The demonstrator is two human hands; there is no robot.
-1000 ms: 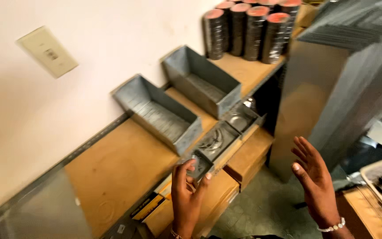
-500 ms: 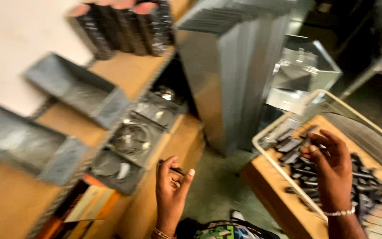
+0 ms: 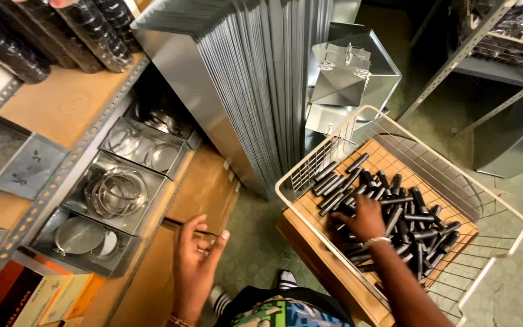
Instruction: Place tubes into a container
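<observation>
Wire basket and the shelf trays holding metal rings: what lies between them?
In the head view, between the wire basket and the ring trays lie bare floor, the left hand and a stack of sheet-metal ducts.

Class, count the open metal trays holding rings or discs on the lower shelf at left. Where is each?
3, in a diagonal row: near tray with discs, middle tray with wire rings, far tray. More may hide behind, in shadow.

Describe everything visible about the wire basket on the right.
The wire basket is cream-coated, rectangular and open-topped, with gridded walls. It sits tilted in view on a brown board beside stacked sheet-metal panels. A heap of short dark cylinders lies inside. The right hand reaches in, resting on the cylinders.
</observation>
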